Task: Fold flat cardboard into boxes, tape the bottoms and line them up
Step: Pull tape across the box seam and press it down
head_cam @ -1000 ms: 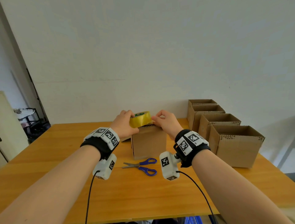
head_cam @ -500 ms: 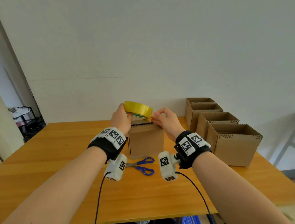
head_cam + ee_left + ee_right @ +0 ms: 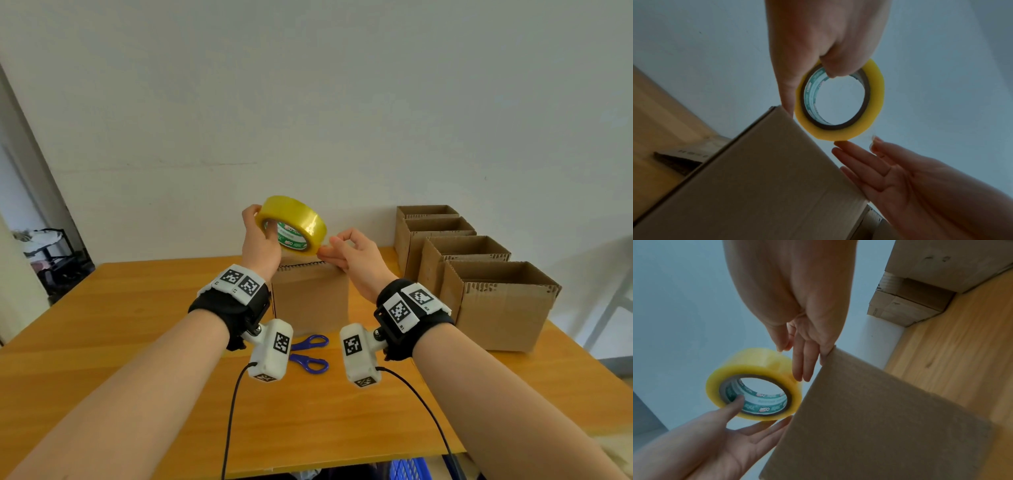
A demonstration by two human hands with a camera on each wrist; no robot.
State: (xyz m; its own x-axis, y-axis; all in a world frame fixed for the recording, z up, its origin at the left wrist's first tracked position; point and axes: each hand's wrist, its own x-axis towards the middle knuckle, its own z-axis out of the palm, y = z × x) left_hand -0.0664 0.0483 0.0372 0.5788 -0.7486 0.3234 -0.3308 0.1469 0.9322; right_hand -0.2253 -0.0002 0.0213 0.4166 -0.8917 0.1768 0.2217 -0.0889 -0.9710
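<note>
My left hand (image 3: 262, 236) holds a yellow tape roll (image 3: 296, 219) tilted on edge just above a closed brown cardboard box (image 3: 310, 298) at mid-table. In the left wrist view the thumb hooks into the roll's (image 3: 878, 91) core. My right hand (image 3: 337, 248) sits at the roll's lower right rim, thumb and index pinching the clear tape end (image 3: 872, 138). Its other fingers (image 3: 804, 368) lie straight, the little finger against the box's (image 3: 879, 418) top edge. The box's top face is hidden.
Several open-topped cardboard boxes (image 3: 496, 305) stand in a row along the right side of the wooden table (image 3: 137, 342). Blue-handled scissors (image 3: 310, 354) lie in front of the box. A blue crate (image 3: 409, 469) shows below the table's front edge.
My left hand has lifted the tape roll off the box top and tipped it up on edge. My right hand followed it up slightly, staying at the roll's rim.
</note>
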